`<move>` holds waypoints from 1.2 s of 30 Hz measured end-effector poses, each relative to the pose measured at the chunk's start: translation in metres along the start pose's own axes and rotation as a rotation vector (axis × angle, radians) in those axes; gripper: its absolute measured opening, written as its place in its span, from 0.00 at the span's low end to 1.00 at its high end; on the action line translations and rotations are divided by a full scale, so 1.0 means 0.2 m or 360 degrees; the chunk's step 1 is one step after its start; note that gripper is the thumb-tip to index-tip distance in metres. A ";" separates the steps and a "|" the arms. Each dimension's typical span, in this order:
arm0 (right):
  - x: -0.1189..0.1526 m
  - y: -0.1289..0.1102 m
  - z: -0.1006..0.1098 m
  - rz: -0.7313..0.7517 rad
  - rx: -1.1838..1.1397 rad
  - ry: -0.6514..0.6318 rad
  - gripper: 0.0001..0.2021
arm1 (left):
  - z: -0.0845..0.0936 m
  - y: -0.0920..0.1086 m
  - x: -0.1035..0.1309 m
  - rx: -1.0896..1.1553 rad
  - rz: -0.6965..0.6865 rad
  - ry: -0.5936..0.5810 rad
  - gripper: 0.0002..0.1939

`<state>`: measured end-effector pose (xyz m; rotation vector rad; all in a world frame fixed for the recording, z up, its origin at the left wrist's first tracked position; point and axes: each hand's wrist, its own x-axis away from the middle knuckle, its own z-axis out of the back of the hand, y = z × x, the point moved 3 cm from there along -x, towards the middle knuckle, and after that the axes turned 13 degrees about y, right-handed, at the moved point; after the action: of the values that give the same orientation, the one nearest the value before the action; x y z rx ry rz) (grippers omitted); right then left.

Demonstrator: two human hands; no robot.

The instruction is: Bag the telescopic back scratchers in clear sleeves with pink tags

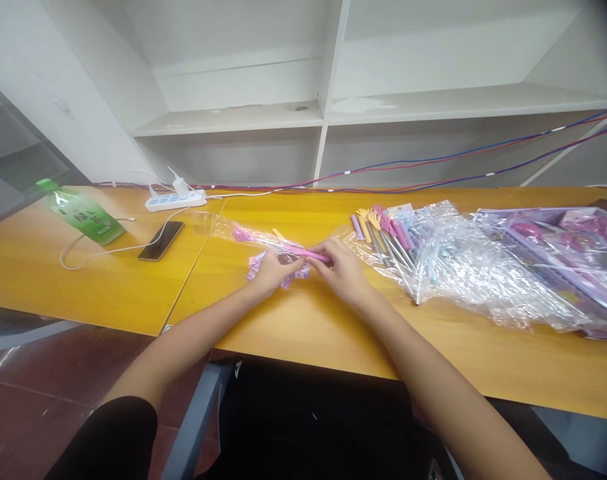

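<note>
The pink scratcher (303, 252) is gripped by the right hand (344, 272); the clear bag (222, 227), pinched by the left hand (271, 272), is best held straight.

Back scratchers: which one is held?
The pink back scratcher, partly in a clear sleeve, right hand on its handle; the bunched scratchers lie untouched farther right.

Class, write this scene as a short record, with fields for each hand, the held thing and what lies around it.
Left hand: at the clear sleeve, grip partly hidden
Right hand: holding the pink scratcher by its handle
Scratcher: head inside the sleeve, pointing left
Near left hand: purple printed pieces
Left side: bottle, phone
Behind: power strip
Right side: more scratchers, plastic wrap, purple box
</note>
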<state>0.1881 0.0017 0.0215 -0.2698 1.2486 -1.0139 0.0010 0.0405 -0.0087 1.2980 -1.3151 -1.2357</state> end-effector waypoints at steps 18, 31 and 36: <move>-0.03 -0.07 0.09 0.0201 -0.0182 -0.0069 0.15 | -0.02 0.01 0.04 0.0040 0.0072 -0.0337 0.28; -0.03 -0.12 0.10 0.0125 -0.0196 -0.0188 0.10 | -0.02 0.08 0.02 0.0432 0.0314 -0.0231 0.23; -0.03 -0.15 0.13 0.0290 -0.0284 -0.0226 0.12 | 0.00 0.09 -0.01 0.0506 0.0378 -0.0138 0.20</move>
<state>0.1963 -0.0191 0.0543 -0.3532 1.2117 -0.7162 -0.0019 0.0416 0.0085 1.2687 -1.7277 -0.9530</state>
